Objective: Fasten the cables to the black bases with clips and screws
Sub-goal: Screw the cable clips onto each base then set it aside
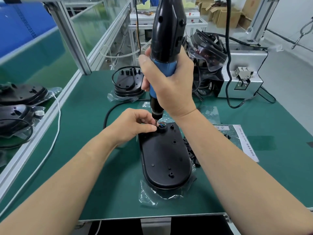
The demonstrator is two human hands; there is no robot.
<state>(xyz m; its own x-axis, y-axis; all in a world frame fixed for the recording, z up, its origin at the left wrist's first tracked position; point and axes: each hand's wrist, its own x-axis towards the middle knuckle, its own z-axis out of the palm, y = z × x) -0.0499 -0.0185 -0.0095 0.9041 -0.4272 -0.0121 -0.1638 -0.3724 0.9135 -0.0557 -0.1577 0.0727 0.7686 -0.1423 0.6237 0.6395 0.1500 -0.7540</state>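
Green matting (94,167) covers the workbench, with the flat black oval plastic base (165,160) lying mid-bench on a clear bag (147,195). At its far end the left hand (133,126) pinches the end of the black cable (108,114), while the right hand (169,87) is wrapped round an upright blue-and-black electric screwdriver (167,31). A tilted bit could skid off, nicking fingertips (153,128) or coloured wires (160,124).

Left forearm enters from lower left, rising to frame centre; left hand (133,123) palm-down, fingers curled, thumb and forefinger pinching the cable (161,124); right forearm enters from lower right; right hand (166,82), above centre, wrapped around the upright screwdriver (166,31).
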